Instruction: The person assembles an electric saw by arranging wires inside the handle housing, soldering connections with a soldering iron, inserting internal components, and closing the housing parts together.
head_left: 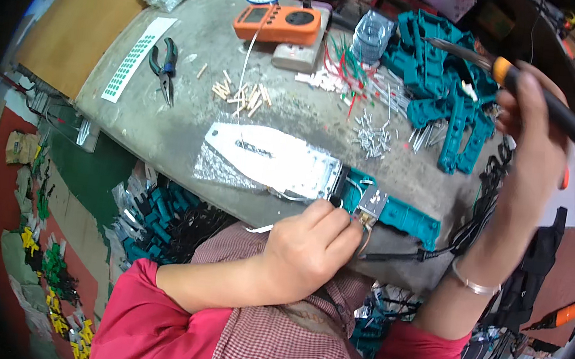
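Observation:
My left hand [316,241] is closed, its fingers bent against the near edge of an opened device; whatever they pinch is hidden under them. That device has a long, tapered silver-white body [272,161] lying on clear wrapping. Its teal plastic handle shell [411,220] extends to the right. A small grey block [372,203] with thin wires sits in the shell, just beside my fingertips. Raised at the right, my right hand [535,127] is wrapped round a hand tool [509,73] with a black-and-orange handle. Its tapered metal end points left, above a heap of teal shells [427,54].
An orange multimeter [278,24] lies at the back. Pliers [166,71] and a sheet of green dots [136,61] are at left. Small pale sticks [247,98], screws [373,136] and coloured wires [350,64] cover mid-table. A black cord [425,255] runs along the near edge.

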The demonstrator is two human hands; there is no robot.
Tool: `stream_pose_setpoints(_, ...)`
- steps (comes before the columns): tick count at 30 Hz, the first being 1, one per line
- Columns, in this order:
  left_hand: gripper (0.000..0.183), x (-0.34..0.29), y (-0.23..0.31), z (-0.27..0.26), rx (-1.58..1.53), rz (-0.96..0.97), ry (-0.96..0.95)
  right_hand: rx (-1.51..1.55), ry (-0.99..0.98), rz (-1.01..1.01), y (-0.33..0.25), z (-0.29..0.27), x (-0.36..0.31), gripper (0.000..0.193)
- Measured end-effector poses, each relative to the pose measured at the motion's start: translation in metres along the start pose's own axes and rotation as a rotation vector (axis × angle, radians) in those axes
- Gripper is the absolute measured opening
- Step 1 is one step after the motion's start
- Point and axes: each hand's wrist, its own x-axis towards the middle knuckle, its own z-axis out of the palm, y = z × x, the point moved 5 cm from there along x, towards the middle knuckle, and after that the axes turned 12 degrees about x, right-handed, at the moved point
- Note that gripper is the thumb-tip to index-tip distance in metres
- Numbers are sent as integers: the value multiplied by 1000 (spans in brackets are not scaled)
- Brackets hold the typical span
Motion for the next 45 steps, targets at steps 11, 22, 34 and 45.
stream_pose_setpoints(11, 28, -3, 1, -3, -25, 8, -31, 283, -283, -211, 63, 132, 63, 17)
stream_pose_setpoints(22, 30, 3, -2, -1, -55, -14, -26, -360, -595, -270, 103, 75, 45, 56)
stream_pose_setpoints(34, 30, 0, -1, 7, -22, 59, 25, -230, -688, -72, 34, 3, -135, 41)
stream_pose_setpoints(45, 33, -13, 3, 9, -51, 71, 88, -157, -467, -21, 46, 0, -160, 34)
